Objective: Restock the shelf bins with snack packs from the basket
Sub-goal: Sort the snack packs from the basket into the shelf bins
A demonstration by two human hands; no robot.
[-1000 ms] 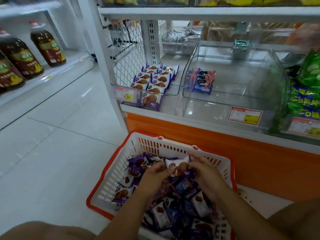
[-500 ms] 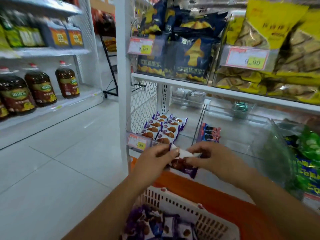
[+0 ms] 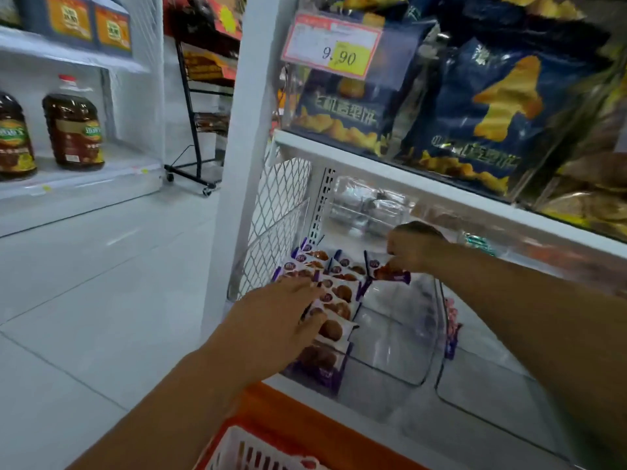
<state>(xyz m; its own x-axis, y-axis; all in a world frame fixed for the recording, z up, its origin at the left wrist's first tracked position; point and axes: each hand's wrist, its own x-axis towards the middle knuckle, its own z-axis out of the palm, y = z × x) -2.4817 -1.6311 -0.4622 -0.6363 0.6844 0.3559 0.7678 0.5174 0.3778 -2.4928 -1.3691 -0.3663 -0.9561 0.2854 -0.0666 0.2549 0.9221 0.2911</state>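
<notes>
A white shelf [image 3: 373, 154] is seen above a clear bin [image 3: 400, 334], whose left part is filled with rows of purple snack packs [image 3: 339, 293]. A corner of the red basket [image 3: 237, 446] is shown below. The left hand [image 3: 271, 320] is laid on the nearer packs, fingers straight (somewhat blurred). A single pack [image 3: 390, 271] is pinched by the right hand [image 3: 414, 245] over the bin's back.

A pink-edged price tag [image 3: 334, 45] with a yellow patch reads "9.90". It hangs at the front of the upper shelf [image 3: 407, 171]. The blue snack bags [image 3: 502, 106] behind it carry pale Chinese characters, perhaps a brand name, too smeared to read. The green labels on the oil bottles [image 3: 73, 130] are illegible.
</notes>
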